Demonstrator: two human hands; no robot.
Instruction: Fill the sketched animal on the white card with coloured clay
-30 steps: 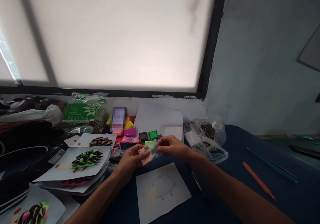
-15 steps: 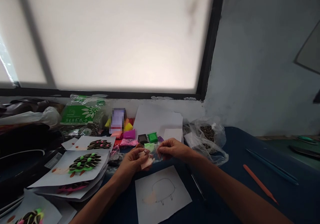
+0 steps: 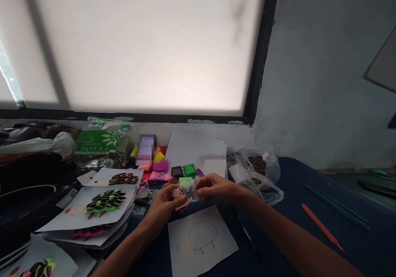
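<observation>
My left hand (image 3: 165,203) has one lump of peach clay (image 3: 180,203) grasped between thumb and fingers. My right hand (image 3: 216,186), close beside it, pinches one clear wrapper (image 3: 192,192), whose film spans the small gap between my two hands.

Nearer to me, below both hands, lies one drawing sheet (image 3: 198,260), with a single rounded outline, two short legs and one peach patch at its left. One pen (image 3: 246,229) lies below my right hand, just beside that sheet. Farther to the right of it, on the blue tabletop (image 3: 297,186), are one orange tool (image 3: 323,228) and one long blue tool (image 3: 337,207).

Just beyond my hands I count one pale green packet (image 3: 185,182), one bright green packet (image 3: 189,170) and one dark packet (image 3: 177,171); beyond my left hand, one purple packet (image 3: 160,166) and one pink packet (image 3: 160,176). One clear bag (image 3: 241,178) of striped seeds sits beyond my right hand.

To the left of my left hand, three decorated sheets (image 3: 57,221) show seed pictures, and a fourth is mostly covered.
</observation>
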